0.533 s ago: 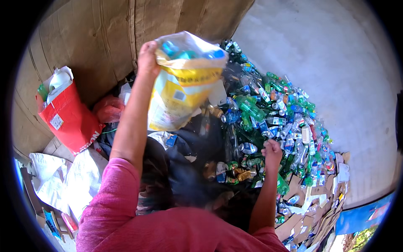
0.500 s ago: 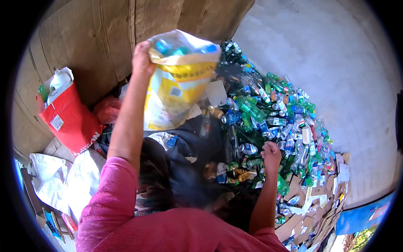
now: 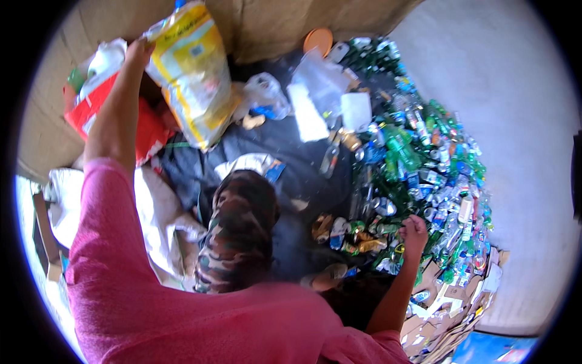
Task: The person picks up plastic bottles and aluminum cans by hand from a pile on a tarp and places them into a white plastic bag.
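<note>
My left hand (image 3: 140, 53) grips the upper left edge of a yellow and white sack (image 3: 197, 76), held up at the far left. Something blue shows at the mouth of the sack; the rest of its contents are hidden. Close beside it stands a red bag (image 3: 151, 130) with a white jug (image 3: 108, 59) poking out of its top. My right hand (image 3: 414, 233) hovers over the near part of a heap of bottles and cans (image 3: 418, 158). Its fingers are curled in, and nothing shows in them.
Clear plastic bags (image 3: 318, 79) and an orange round lid (image 3: 318, 42) lie at the back on dark sheeting (image 3: 242, 142). Flattened cardboard (image 3: 448, 303) is piled at the near right. White sacks (image 3: 157, 212) lie left of my camouflage-covered knee (image 3: 239, 224). Walls rise behind and right.
My left hand has swung the sack leftward, from the back middle to beside the red bag. My right hand stays curled by the bottle heap. The view has shifted too.
</note>
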`<state>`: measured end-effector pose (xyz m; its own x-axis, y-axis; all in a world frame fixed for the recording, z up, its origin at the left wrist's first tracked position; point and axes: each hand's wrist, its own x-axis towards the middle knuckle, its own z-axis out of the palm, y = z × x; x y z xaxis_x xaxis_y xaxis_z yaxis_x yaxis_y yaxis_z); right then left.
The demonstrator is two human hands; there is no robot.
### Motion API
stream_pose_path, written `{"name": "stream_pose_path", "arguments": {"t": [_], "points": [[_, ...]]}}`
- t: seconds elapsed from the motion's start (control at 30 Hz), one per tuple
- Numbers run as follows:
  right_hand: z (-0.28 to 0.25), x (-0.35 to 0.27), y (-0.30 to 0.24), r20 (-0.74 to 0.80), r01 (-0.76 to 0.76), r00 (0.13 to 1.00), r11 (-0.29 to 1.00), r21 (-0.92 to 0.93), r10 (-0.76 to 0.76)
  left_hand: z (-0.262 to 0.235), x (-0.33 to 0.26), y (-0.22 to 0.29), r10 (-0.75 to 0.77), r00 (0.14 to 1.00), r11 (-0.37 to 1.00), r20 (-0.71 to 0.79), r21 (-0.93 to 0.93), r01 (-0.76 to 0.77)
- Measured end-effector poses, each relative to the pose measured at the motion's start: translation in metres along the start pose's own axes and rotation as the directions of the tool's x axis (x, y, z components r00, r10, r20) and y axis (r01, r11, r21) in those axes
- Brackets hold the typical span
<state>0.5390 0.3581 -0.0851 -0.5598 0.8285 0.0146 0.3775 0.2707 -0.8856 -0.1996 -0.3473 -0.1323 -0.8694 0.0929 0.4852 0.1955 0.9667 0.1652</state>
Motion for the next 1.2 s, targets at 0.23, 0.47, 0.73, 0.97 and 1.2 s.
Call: {"name": "stream_pose_path", "arguments": {"t": [0.23,0.47,0.73,0.97,1.2], "points": [[0.024,-0.006,0.003,0.078,-0.104,0.991,0.994,-0.039,0.107,-0.039,-0.034,-0.072,-0.024,0.997,0.937,0.078,-0.347,0.049],[0.007,-0.023,0.015,0.077,-0.129,0.989,0.992,-0.005,0.129,-0.102,-0.174,-0.011,-0.324,0.869,0.331,0.375,-0.815,0.475],[0.018,-0.022,-0.010,0.085,-0.196,0.979,0.968,0.157,0.185,-0.063,-0.610,0.148,-0.373,0.715,0.776,0.592,-0.224,0.590],[0.028,-0.024,-0.008,0.178,-0.136,0.978,0.976,0.168,0.106,-0.144,-0.669,0.110,-0.771,0.477,0.589,0.422,0.186,0.787],[0.017,-0.029,-0.008,0.201,-0.162,0.972,0.966,0.202,0.121,-0.073,-0.696,-0.022,-0.827,0.236,0.375,0.511,0.187,0.908]]}}
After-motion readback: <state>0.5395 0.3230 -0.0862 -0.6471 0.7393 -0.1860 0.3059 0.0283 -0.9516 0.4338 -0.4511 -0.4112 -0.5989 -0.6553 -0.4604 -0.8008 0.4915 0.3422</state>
